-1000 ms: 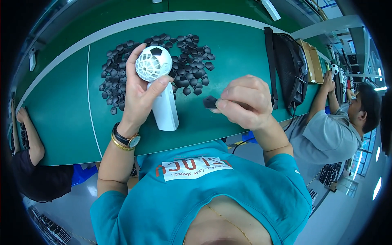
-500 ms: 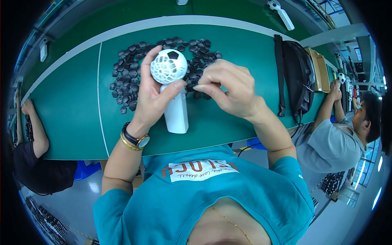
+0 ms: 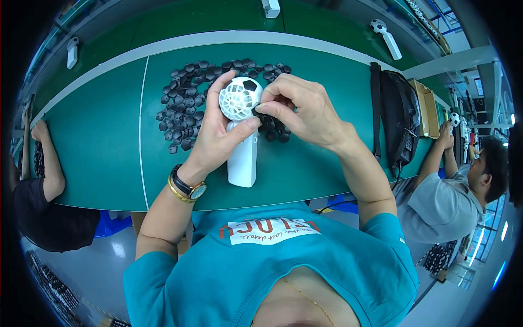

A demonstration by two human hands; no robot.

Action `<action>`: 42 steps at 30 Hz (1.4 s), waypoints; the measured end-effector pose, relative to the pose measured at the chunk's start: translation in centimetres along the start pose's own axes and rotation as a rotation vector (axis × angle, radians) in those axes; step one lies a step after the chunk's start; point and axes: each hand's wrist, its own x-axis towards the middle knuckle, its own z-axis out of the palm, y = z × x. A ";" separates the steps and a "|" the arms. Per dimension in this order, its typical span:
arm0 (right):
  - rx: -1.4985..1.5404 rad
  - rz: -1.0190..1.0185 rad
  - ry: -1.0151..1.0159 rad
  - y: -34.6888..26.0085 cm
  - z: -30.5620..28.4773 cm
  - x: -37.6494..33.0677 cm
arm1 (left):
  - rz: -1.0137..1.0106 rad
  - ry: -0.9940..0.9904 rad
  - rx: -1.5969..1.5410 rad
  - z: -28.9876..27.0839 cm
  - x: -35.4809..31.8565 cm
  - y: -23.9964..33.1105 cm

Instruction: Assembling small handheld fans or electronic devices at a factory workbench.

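My left hand [image 3: 219, 132] is wrapped round a handheld fan [image 3: 242, 161] with a white handle and a football-shaped head. The head has a white open grille on its left and a black five-sided patch near its top. My right hand [image 3: 305, 109] is closed in a pinch at the right side of the head, with a small black five-sided piece [image 3: 257, 109] mostly hidden between thumb and forefinger. Behind and around both hands, many loose black five-sided pieces [image 3: 182, 103] lie spread on the green table [image 3: 316, 174].
A black backpack [image 3: 400, 117] lies at the right, beside an open cardboard box [image 3: 426, 109]. Another white fan [image 3: 387, 39] lies beyond the pale strip at the back. Co-workers sit on either side, one in a grey shirt [image 3: 438, 201], one in a dark shirt [image 3: 57, 218].
My right hand has brought the black piece leftward against the fan's head. The fan appears a little lower and further right in view, as the whole view has shifted slightly.
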 end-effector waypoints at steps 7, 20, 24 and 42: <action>0.010 0.049 0.029 -0.3 0.5 -0.4 | -0.069 -0.027 -0.025 0.5 -0.1 0.4; 0.188 0.256 0.175 -0.3 2.4 -0.9 | -0.007 0.028 0.008 0.0 0.3 0.1; 0.204 0.332 0.210 -1.7 1.8 -0.9 | 0.067 0.028 0.096 0.2 0.1 0.2; 0.468 0.357 0.475 2.4 1.4 -3.5 | 0.010 0.241 0.174 0.6 -2.0 0.7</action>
